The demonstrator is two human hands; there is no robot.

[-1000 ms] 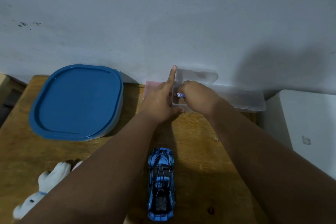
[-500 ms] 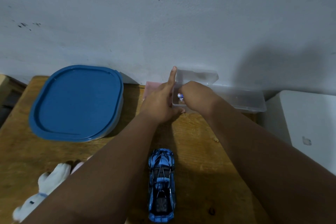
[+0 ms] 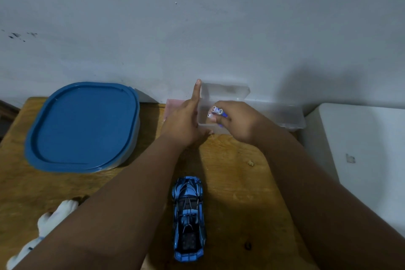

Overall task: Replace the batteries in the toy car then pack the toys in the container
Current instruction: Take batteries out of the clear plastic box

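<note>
1. Right hand (image 3: pixel 237 124) pinching two batteries (image 3: pixel 217 111) (blue-and-white) just over the small clear box (image 3: pixel 221 94) by the wall.
2. Left hand (image 3: pixel 186 124) braced flat on that box's left side, forefinger straight up, gripping nothing.
3. Blue toy car (image 3: pixel 189 218) near the table (image 3: pixel 232 182) front edge, between the forearms.
4. Blue-lidded container (image 3: pixel 84 126) far left, closed; white plush toy (image 3: pixel 47 229) bottom left.

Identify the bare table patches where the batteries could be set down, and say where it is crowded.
Free: table between the toy car and right forearm, below the clear box. Crowded: left side, taken by blue-lidded container and white plush.
</note>
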